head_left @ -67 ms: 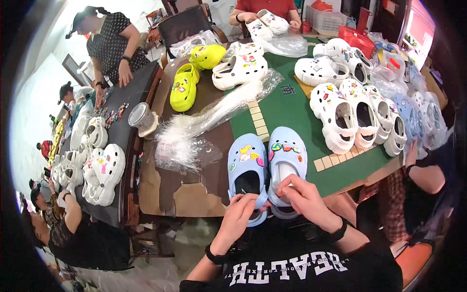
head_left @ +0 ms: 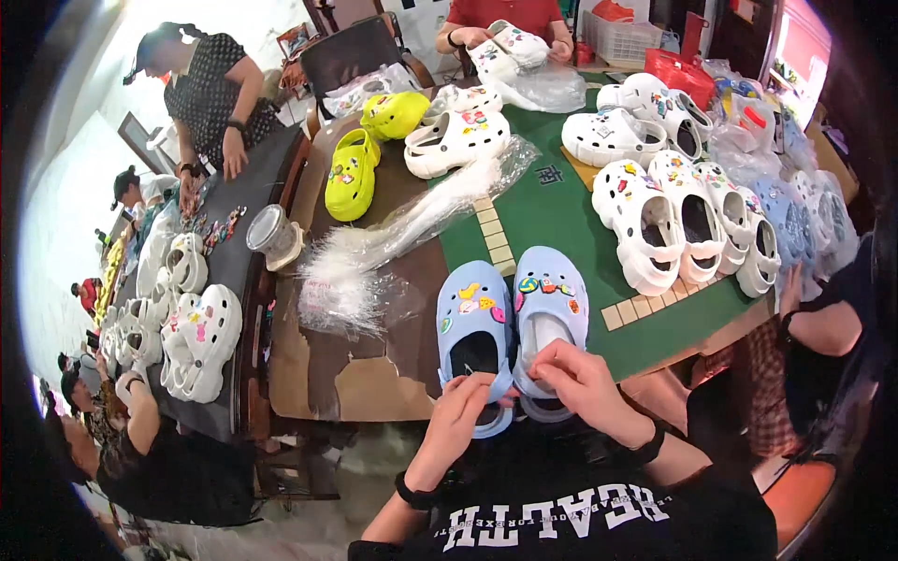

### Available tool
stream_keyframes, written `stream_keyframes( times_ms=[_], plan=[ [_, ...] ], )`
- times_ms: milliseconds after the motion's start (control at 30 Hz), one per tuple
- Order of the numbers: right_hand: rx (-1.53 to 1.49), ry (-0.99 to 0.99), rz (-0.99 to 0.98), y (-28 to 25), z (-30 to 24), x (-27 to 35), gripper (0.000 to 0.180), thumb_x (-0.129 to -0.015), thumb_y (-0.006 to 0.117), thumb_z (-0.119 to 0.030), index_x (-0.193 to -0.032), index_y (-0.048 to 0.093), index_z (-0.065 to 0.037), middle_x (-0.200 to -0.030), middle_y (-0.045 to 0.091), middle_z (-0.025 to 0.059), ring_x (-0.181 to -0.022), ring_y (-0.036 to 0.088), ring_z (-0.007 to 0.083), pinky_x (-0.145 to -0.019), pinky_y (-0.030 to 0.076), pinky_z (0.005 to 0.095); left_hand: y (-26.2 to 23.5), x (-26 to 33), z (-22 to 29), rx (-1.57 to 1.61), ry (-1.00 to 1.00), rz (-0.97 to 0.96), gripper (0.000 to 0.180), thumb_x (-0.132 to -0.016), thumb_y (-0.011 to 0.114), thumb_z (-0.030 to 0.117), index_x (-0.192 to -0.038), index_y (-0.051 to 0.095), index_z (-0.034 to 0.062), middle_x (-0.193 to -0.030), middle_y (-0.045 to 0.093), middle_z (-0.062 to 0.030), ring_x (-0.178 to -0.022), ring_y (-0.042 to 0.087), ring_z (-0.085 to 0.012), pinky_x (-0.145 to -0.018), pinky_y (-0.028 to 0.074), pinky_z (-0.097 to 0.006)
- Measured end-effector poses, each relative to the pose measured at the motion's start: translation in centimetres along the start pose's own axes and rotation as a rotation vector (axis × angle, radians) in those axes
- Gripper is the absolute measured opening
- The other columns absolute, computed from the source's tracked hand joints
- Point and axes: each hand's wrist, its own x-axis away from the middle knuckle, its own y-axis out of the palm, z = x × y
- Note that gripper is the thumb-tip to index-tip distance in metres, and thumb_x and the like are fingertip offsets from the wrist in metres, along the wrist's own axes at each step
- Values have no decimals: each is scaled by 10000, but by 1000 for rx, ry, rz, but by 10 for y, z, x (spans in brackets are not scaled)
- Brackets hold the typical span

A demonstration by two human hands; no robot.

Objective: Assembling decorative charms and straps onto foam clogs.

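A pair of light blue clogs with colourful charms lies at the table's near edge, toes pointing away: the left clog (head_left: 477,304) and the right clog (head_left: 554,280) side by side. My left hand (head_left: 456,416) is closed around the heel strap of the left clog, its fingertips reaching between the two shoes. Over the right clog's opening, my right hand (head_left: 591,388) has thumb and forefinger pinched together; whatever is between them is too small to make out. Beyond the clogs, a bundle of thin white plastic strands (head_left: 412,229) spills from a clear bag.
White charmed clogs (head_left: 641,220) stand in rows at right, near bagged blue clogs (head_left: 786,229). Yellow-green clogs (head_left: 352,178) and a white clog (head_left: 458,145) sit at the far left. A clear round tub (head_left: 271,229) stands at the table's left edge. Other people work around.
The view has shifted very slightly. Both hands keep their places on the blue clogs, with the right fingers moved only a little.
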Motion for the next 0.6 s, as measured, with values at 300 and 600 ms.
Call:
stream_keyframes(
  times_ms=[300,600],
  plan=[
    [502,-399,106,2,9,6,118,-924,596,-183,-950,597,-68,-786,649,108,-603,626,307,-558,498,386,22,-5,-1,-182,-28,62,287,-868,720,109,-1068,533,20,-885,591,-17,-880,536,-61,-766,433,-219],
    [915,-645,-92,-26,7,10,162,-795,623,-85,-955,600,-100,-851,493,87,-783,585,266,-629,502,351,27,-11,34,373,-254,31,237,-918,634,46,-1107,497,10,-988,641,-24,-912,570,-58,-816,431,-205]
  ],
)
